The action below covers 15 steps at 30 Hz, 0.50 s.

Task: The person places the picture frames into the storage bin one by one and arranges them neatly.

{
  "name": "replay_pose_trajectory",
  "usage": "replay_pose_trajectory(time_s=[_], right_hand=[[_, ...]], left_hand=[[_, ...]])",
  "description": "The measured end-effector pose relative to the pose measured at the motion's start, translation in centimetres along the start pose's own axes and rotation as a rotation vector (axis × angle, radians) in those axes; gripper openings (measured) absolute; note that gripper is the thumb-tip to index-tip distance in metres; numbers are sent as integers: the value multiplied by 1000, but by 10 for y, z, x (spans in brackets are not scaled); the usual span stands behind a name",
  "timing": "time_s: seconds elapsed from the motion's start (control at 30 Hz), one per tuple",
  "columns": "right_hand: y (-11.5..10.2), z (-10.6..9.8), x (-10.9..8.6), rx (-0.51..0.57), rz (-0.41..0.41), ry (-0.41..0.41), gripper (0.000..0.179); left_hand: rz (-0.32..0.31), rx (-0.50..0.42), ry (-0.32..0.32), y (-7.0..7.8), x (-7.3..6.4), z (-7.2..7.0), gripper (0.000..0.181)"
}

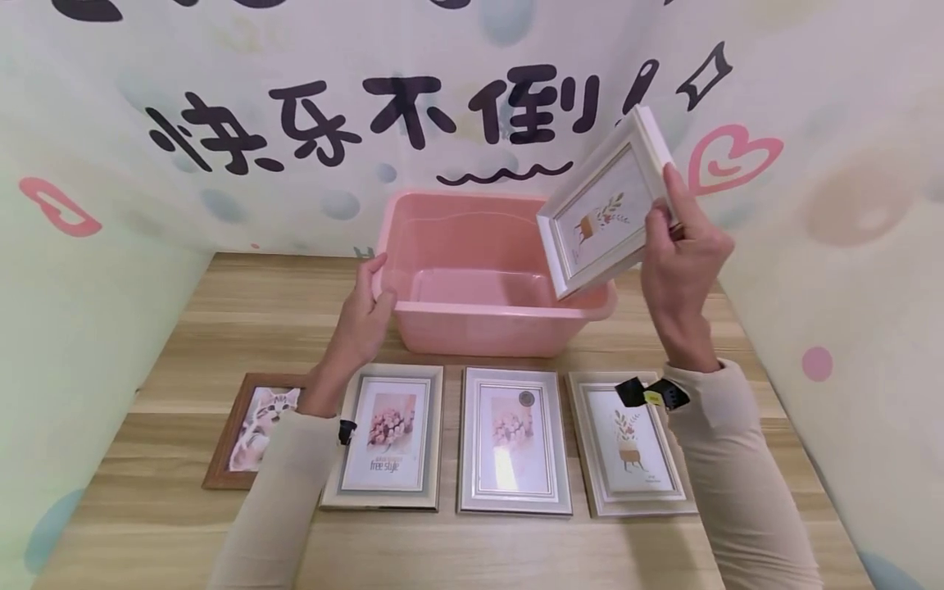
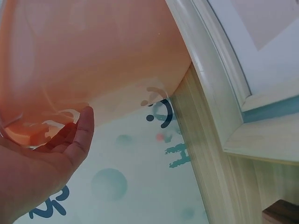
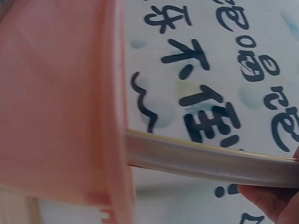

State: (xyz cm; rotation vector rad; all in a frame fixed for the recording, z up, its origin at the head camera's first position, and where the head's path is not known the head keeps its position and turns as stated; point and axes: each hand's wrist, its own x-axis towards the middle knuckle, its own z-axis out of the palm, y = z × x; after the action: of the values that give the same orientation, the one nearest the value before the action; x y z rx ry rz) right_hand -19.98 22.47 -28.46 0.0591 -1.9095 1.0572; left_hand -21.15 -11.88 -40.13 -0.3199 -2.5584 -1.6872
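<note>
A white picture frame with a potted-plant print is tilted over the right end of a pink plastic basin. My right hand pinches its upper right side between thumb and fingers. In the right wrist view the picture frame shows edge-on, its far end overlapped by the basin wall. At the basin's left end, my left hand grips the rim. The left wrist view shows that hand with its fingers at the handle opening.
On the wooden table, a brown cat-picture frame, two pale frames with flower prints and a plant-print frame lie in a row before the basin. Printed cloth walls stand behind and at both sides.
</note>
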Motion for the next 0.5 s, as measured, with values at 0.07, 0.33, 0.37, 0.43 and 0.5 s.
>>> replay_pose_trajectory(time_s=[0.07,0.33,0.37,0.43,0.5], right_hand=[[6,6,-5,-27,-41,-20,40],[21,19,-22,-138,-71,-100,39],[23,20,-24,-139,-66,-106,39],[28,23,-27,-146,-70,-114,40],[33,26,-29,-156,-78,-126,40]], left_hand=[[1,19,10,0,0,0,54],[4,68,25,-1,0,1,53],[3,68,25,-1,0,0,53],[7,66,25,-1,0,0,53],[12,67,26,-2,1,0,53]])
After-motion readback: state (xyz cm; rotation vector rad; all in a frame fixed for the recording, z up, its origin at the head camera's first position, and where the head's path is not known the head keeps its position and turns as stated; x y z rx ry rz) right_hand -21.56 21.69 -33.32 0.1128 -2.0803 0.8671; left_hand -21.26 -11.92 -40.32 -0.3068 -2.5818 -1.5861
